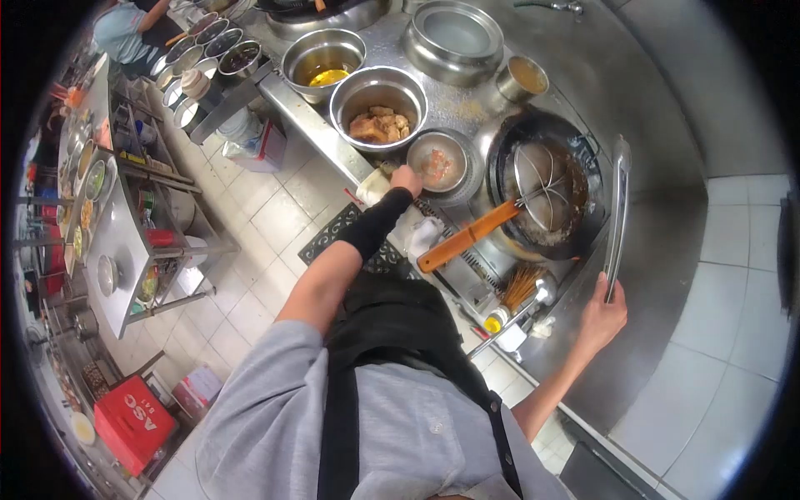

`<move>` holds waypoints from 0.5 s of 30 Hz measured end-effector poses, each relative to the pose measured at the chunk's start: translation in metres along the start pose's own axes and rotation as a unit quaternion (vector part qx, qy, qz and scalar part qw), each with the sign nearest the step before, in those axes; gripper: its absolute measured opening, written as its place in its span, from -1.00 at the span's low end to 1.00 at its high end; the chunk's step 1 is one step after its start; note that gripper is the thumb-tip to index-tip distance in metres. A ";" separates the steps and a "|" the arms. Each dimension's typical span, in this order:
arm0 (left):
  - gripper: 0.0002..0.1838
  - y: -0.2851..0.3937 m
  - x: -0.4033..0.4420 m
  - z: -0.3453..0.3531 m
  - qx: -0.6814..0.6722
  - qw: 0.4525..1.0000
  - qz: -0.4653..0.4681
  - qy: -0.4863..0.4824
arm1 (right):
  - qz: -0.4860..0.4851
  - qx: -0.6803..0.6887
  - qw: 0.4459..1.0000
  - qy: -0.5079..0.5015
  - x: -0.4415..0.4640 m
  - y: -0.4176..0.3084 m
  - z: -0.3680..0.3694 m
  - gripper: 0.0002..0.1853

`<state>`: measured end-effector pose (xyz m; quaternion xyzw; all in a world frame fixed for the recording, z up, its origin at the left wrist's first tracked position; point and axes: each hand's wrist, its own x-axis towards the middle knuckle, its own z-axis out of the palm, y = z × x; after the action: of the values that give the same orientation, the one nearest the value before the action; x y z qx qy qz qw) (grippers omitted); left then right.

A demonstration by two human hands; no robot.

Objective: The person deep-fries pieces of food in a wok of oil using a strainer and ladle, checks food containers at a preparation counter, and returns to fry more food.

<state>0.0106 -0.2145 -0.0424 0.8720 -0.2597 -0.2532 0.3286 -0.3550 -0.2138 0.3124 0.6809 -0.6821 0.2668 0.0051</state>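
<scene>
My left hand (406,181), with a black sleeve on the forearm, is closed at the near rim of a small metal bowl (451,151). Pinkish bits of food (437,167) lie in that bowl. At the right, my right hand (603,320) grips the lower end of long metal tongs (619,200), which point up and away from me. Between my hands sits a black wok (593,218) holding dark, bubbling liquid. Across it rests a wire strainer (543,187), its wooden handle (471,239) reaching over the stove edge towards me.
Beyond the bowl stand a pot of browned chunks (379,82), a pot with yellow oil (323,43) and a large lidded pot (454,37). A bamboo brush (523,286) lies near the stove's front. To the left are a shelved worktable (125,275) and another person (125,33).
</scene>
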 end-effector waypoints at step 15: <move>-0.81 0.118 -0.036 -0.203 -0.221 0.966 0.086 -0.106 | 0.073 0.141 0.986 -0.054 -0.020 -0.057 0.031 -0.59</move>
<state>0.0746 -0.1785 0.1836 0.7205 -0.3046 -0.3662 0.5040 -0.2895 -0.2026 0.2982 0.6363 -0.6851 0.3225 -0.1473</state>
